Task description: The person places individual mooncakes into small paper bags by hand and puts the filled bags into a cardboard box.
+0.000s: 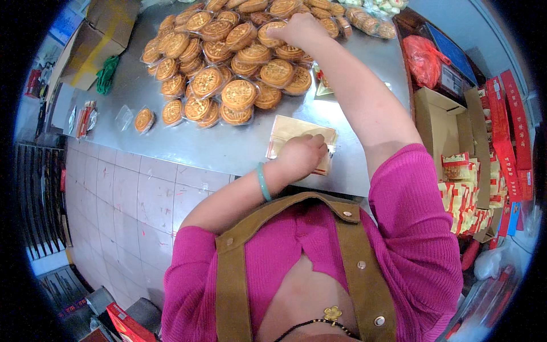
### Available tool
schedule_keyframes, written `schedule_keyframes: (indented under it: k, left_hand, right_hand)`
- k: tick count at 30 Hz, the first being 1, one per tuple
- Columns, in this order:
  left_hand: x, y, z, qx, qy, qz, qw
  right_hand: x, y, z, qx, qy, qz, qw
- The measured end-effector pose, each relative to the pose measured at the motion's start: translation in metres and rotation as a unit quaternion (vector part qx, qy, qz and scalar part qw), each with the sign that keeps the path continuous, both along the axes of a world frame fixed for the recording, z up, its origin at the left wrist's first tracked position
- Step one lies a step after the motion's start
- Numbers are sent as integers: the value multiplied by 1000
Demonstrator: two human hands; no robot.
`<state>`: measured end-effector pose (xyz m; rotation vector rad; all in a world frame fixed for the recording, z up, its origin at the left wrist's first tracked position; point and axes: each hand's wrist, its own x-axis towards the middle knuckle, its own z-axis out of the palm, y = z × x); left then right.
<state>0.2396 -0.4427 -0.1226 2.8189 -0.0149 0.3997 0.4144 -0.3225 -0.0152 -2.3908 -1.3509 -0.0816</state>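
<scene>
A heap of round mooncakes (pixel 239 94) in clear plastic wrap covers the far middle of the metal table. My right hand (pixel 301 30) reaches over the heap, its thumb against one wrapped mooncake (pixel 270 37); the other fingers are partly out of sight. Near the table's front edge, my left hand (pixel 301 156) rests with curled fingers on a flat stack of cream packaging bags (pixel 290 128) with red edging. A jade-green bangle (pixel 263 181) circles that wrist. Just beyond the stack, a filled packet (pixel 323 87) is partly hidden by my right forearm.
One wrapped mooncake (pixel 144 120) sits apart at the left, near thin reddish sticks (pixel 86 119) and green netting (pixel 107 75). A cardboard box (pixel 96 40) stands at the far left. On the right, an open carton (pixel 440 124) and several filled packets (pixel 463 192) flank the table (pixel 205 145).
</scene>
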Motion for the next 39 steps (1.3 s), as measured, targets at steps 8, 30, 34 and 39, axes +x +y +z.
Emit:
schedule_keyframes:
  k: [8, 30, 34, 39]
  left_hand:
    - [3, 6, 6, -211, 4, 137, 968]
    - [4, 2, 59, -785, -1, 133, 605]
    - [8, 2, 59, -799, 18, 115, 590]
    - [14, 0, 61, -826, 48, 96, 553]
  right_hand:
    - [10, -38, 4, 184, 457, 53, 869]
    - [21, -232, -10, 77, 549, 284, 782]
    - [23, -242, -5, 10, 517, 316, 796]
    - [17, -249, -3, 88, 507, 307, 801]
